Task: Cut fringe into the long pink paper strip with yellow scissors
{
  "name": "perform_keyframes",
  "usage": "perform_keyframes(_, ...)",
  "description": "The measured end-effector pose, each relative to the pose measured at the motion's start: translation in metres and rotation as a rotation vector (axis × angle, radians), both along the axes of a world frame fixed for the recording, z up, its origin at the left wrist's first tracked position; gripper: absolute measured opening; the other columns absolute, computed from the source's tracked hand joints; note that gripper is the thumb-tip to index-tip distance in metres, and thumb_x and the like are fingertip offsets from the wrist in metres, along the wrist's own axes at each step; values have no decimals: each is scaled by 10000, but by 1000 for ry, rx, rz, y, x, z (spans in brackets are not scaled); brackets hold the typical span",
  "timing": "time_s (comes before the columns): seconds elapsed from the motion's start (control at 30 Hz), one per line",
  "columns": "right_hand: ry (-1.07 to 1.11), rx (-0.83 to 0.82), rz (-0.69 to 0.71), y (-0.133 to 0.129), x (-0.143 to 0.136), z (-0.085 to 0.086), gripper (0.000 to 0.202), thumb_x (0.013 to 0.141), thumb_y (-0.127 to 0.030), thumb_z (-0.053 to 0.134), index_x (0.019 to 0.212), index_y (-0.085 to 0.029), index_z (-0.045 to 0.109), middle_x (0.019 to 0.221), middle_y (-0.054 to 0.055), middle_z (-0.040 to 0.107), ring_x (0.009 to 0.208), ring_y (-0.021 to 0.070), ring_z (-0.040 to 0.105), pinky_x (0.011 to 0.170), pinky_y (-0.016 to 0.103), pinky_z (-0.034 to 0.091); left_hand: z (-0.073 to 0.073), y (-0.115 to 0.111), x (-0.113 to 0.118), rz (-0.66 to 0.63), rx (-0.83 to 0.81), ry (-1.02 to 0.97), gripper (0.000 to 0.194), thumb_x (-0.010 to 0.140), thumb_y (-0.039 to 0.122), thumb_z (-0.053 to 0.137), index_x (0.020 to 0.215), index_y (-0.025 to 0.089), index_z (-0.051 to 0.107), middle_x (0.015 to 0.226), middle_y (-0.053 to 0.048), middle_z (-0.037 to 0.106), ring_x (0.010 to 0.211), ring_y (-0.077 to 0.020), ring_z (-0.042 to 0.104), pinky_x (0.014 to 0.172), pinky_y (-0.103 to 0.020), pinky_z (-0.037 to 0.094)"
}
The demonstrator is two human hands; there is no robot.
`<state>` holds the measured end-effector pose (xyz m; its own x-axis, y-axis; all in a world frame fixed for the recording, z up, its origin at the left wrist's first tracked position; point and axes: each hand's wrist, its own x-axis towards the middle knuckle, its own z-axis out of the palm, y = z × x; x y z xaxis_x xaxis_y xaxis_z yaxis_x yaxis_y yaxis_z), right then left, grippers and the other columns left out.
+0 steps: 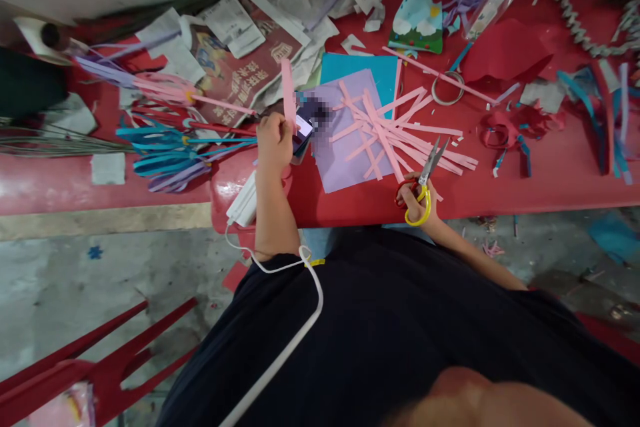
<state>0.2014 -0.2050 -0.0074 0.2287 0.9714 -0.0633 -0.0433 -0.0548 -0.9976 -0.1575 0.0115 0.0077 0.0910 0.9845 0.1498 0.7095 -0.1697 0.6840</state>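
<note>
My left hand [274, 140] pinches the lower end of a pink paper strip [287, 90], which stands up above the fingers. Just right of that hand lies a phone [303, 125], partly blurred. In my right hand [416, 205], near the table's front edge, is a pair of scissors [427, 177] with yellow and red handles; the blades point up and away, slightly apart. Pink paper strips [380, 130] lie criss-crossed between the hands, over a purple sheet [333, 170] and a blue sheet [345, 67].
Bundles of blue strips [165, 150] and pink strips [170, 88] lie at the left. A white power bank [244, 203] with a cable is by my left forearm. Behind are newspaper scraps [233, 23]; a tape roll [448, 88] and a bottle [493, 7] are at the right.
</note>
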Motion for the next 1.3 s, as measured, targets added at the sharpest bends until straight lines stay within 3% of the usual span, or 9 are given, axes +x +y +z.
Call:
perform_keyframes(0.1,-4,-5,-6,0,0,1,419,1001,-589,767,1207,-265,599,686,-44,698,528,144,634,542,273,575,11,-2,8,53,-14,71,311,1109,89,599,903,291,482,1064,-80,815,1154,-332,663,1103,-498,452)
perform_keyframes(0.23,-8,-1,-12,1,-1,1,432,986,-598,777,1204,-268,603,677,-54,690,519,143,638,533,267,574,19,-4,13,28,-54,92,344,1122,69,611,880,282,490,1024,-83,795,1125,-323,611,1089,-478,437)
perform_keyframes(0.47,-7,-8,-15,1,0,2,424,971,-603,796,1191,-287,620,680,-55,698,524,155,658,534,285,587,8,-1,7,64,35,16,355,1162,67,534,886,275,451,1022,-87,820,1049,-280,615,1020,-449,452)
perform_keyframes(0.7,-10,12,-11,2,-1,0,450,980,-646,786,1193,-289,613,675,-59,692,523,155,660,534,283,581,-1,9,18,31,65,32,253,1073,145,577,891,295,487,1059,-109,801,1133,-359,639,1109,-538,465)
perform_keyframes(1.0,-16,27,12,2,1,1,445,1002,-643,769,1203,-286,596,677,-58,699,519,151,661,540,281,592,14,9,26,-68,20,46,212,1120,171,571,951,281,508,1092,-125,789,1202,-343,631,1165,-551,451)
perform_keyframes(1.3,0,27,15,1,1,1,434,1003,-635,780,1203,-291,606,681,-60,691,520,150,651,532,280,575,19,7,26,-11,-17,28,243,1148,148,542,942,275,521,1136,-126,834,1214,-326,650,1168,-526,438)
